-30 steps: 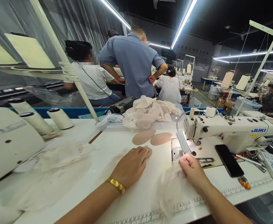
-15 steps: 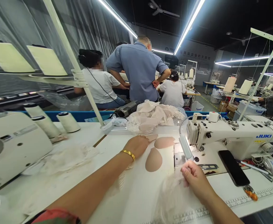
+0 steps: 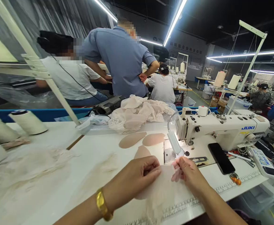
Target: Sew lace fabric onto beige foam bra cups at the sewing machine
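My left hand [image 3: 140, 175] is closed, thumb and fingers pinching near the upper left edge of a thin, sheer beige fabric piece [image 3: 161, 190]. A rounded beige edge shows below this hand; whether it belongs to a separate piece I cannot tell. Opposite it, my right hand [image 3: 190, 173] pinches the same fabric at its upper right, some fingertips showing pink through or behind it. The fabric hangs down over the table front. Just beyond the hands lie three beige teardrop-shaped pieces: one at left [image 3: 132, 140], one at right [image 3: 154, 139] and a nearer one [image 3: 142, 152], partly hidden by my left hand.
A white JUKI sewing machine [image 3: 221, 128] with a lit lamp [image 3: 174, 142] stands at right. Near it lie a black phone [image 3: 221, 158] and thread snips [image 3: 199, 159]. Lace-edged fabric [image 3: 139, 114] is heaped behind. Thread cones [image 3: 27, 122] stand left; several people sit or stand beyond.
My left hand has come back from the far teardrop pieces to the sheer fabric beside my right hand. Three teardrop pieces now show more plainly. The view has shifted right.
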`<state>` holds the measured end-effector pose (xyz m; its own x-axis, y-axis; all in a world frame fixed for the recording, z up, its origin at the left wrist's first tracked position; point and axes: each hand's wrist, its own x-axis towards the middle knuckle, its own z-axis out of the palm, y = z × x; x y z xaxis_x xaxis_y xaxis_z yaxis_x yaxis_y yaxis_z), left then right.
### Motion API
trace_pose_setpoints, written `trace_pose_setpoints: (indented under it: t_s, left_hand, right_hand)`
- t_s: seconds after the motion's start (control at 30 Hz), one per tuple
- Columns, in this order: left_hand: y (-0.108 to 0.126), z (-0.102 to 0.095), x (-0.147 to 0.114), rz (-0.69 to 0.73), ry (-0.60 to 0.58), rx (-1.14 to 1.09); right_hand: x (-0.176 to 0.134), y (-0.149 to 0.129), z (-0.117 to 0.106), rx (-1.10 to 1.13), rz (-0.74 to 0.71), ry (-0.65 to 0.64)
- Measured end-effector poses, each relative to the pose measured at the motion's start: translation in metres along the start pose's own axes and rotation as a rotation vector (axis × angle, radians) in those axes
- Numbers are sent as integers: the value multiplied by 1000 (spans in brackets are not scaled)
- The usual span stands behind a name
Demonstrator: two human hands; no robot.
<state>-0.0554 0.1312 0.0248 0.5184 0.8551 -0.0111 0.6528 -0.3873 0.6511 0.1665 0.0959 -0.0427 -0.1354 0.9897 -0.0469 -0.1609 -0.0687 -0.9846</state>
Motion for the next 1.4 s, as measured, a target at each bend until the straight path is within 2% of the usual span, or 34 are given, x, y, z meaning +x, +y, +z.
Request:
trace_pose_setpoints:
  t_s: [0.1,0.2,0.23,0.33,0.4,0.5,0.63,0.7,0.77,0.83,0.9,0.97,1.0,1.07,1.17,1.23,1.4]
  left_hand:
    - [15,10,-2,13,16,103]
    - [24,9,-2,119,9,42]
    - [24,8,-1,190,-36,-25]
    - [20,5,2,295,-279,-201]
    - [13,4,4,341,-320,-173]
    - [4,3,1,402,-153,-14]
    - [0,3,-14,408,161,150]
    - [-3,7,-21,438,247,238]
    - [-7,15,-26,493,241,376]
    - [-13,24,-23,565,207,535]
    - [-19,32,-12,644,175,652]
    - [-26,39,7,698,153,684]
    - [-29,42,17,710,139,690]
    - [-35,48,34,706,126,694]
    - [-43,56,44,661,165,681]
    - [-46,60,42,664,193,634]
    - [-48,63,38,732,211,493]
  right_hand:
    - [-11,-8,2,-136,-68,-29]
    - [-28,-20,6,-384,-182,-69]
    - [-33,-24,7,-494,-229,-91]
    - [-42,-39,3,-744,-376,-251]
    - [-42,-50,-1,-840,-456,-317]
    - [-38,-63,-4,-972,-583,-293]
    - [-30,-58,0,-1050,-955,-21]
    - [-23,-41,0,-1056,-1069,62]
    - [-14,-20,-3,-1084,-1003,19]
    - [-2,-1,-12,-1130,-844,-108]
    - [10,9,-24,-1152,-673,-192]
    - [20,11,-36,-1164,-572,-252]
    - [24,10,-42,-1181,-577,-285]
    - [31,8,-52,-1235,-707,-323]
    - [33,6,-62,-1275,-910,-280]
    - [30,5,-64,-1268,-930,-257]
    - [24,1,-64,-1249,-901,-307]
